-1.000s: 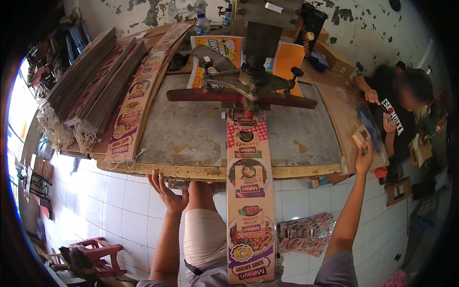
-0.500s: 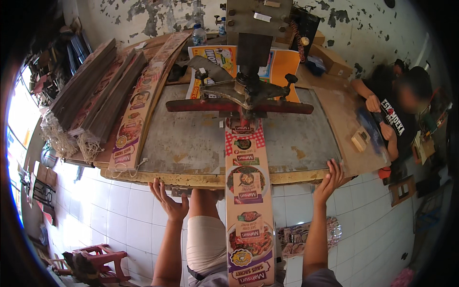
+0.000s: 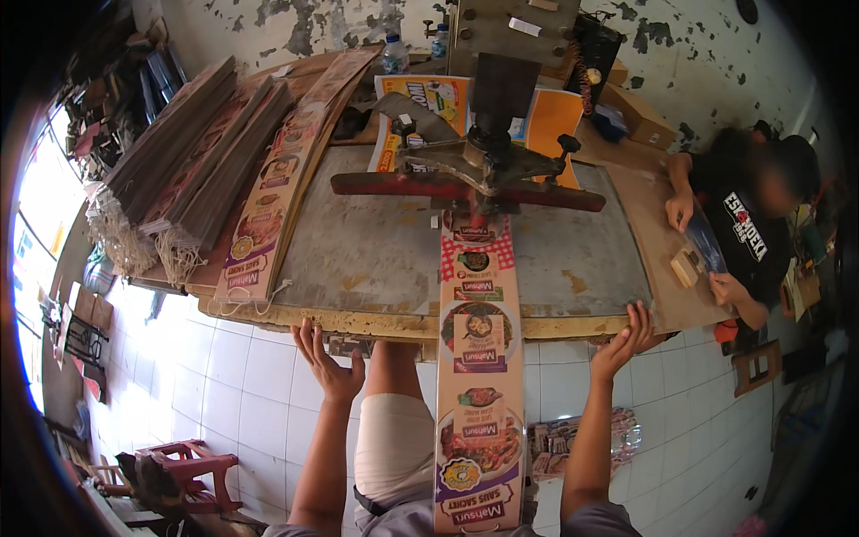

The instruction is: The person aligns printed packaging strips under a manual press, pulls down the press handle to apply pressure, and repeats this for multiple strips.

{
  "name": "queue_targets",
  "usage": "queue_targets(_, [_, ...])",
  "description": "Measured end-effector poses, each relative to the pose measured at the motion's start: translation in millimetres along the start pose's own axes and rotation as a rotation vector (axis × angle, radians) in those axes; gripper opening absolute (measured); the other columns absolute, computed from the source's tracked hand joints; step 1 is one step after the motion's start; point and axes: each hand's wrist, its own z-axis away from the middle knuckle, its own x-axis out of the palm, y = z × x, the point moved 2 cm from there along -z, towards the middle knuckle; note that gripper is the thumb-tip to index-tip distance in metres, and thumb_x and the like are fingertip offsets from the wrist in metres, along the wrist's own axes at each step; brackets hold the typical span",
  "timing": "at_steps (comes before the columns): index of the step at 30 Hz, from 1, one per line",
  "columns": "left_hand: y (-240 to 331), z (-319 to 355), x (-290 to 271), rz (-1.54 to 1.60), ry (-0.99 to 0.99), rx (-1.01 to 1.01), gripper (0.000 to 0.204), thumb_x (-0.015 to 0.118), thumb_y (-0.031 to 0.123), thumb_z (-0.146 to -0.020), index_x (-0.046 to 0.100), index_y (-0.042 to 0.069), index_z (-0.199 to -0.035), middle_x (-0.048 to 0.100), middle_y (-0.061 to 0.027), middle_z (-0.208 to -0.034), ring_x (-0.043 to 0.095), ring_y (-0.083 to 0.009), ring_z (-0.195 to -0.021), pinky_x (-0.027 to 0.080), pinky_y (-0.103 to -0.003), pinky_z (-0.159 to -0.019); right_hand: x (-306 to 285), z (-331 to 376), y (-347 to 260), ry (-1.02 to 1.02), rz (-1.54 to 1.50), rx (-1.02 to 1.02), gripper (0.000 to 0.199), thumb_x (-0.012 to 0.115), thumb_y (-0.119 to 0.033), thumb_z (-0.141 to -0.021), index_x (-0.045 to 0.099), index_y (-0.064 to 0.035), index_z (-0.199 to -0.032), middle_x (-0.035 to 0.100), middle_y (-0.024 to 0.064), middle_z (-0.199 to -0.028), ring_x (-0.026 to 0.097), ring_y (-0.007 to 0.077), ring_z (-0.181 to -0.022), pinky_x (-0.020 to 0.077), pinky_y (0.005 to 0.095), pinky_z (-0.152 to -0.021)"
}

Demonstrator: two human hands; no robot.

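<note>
A long printed cardboard strip (image 3: 481, 394) runs from under the machine's press head (image 3: 474, 179) over the table's front edge toward my body. My left hand (image 3: 329, 365) rests against the wooden front edge, left of the strip, its fingers stretched upward and thumb apart. At the right end of that edge, my right hand (image 3: 625, 342) lies with fingers extended over the rim. Neither hand holds anything. The press head has a dark red crossbar over a grey metal plate (image 3: 358, 259). The far end of the strip is hidden beneath the head.
Bundled strips (image 3: 170, 161) with strings lie at the left, beside a single printed strip (image 3: 268, 197). To the right sits a co-worker (image 3: 743, 224) handling clear plastic near a small wooden block (image 3: 687, 267). A red stool (image 3: 192, 470) and a wrapped pack (image 3: 586, 438) are on the tiled floor.
The whole view has shifted slightly, moving the scene right. Both my hands keep their places at the table edge. The co-worker's hands have moved apart around the plastic.
</note>
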Motion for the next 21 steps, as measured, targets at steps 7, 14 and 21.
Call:
queue_targets(7, [-2.6,-0.3,2.1,-0.004,0.016,0.014,0.092,0.074,0.027,-0.094,0.027,0.005,-0.170,0.032,-0.0297,-0.174,0.018,-0.0616,-0.163,0.019,-0.075,-0.131,1.6,-3.1,-4.6,0.064,-0.001,-0.020,0.052,0.026,-0.031,-0.122,0.066,-0.0033,-0.141,0.061,0.0147,-0.157,0.045,0.0425,-0.155,0.0282,0.0642,-0.129])
queue_targets(14, [-3.4,-0.3,2.5,0.000,0.015,0.011,0.090,0.073,0.030,-0.096,0.028,0.005,-0.170,0.032,-0.0304,-0.174,0.018,-0.0619,-0.163,0.019,-0.075,-0.130,2.9,0.9,-1.0,0.054,-0.014,0.002,0.052,0.027,-0.031,-0.122,0.064,-0.0028,-0.145,0.060,0.0146,-0.159,0.044,0.0429,-0.156,0.0294,0.0639,-0.128])
queue_targets(21, [-3.5,0.1,3.1,0.016,0.011,0.008,0.090,0.072,0.031,-0.097,0.028,0.006,-0.170,0.032,-0.0299,-0.175,0.018,-0.0619,-0.163,0.019,-0.075,-0.130,3.6,3.6,1.8,0.060,-0.014,-0.005,0.053,0.026,-0.031,-0.122,0.062,-0.0036,-0.151,0.059,0.0139,-0.160,0.042,0.0419,-0.157,0.0281,0.0640,-0.130])
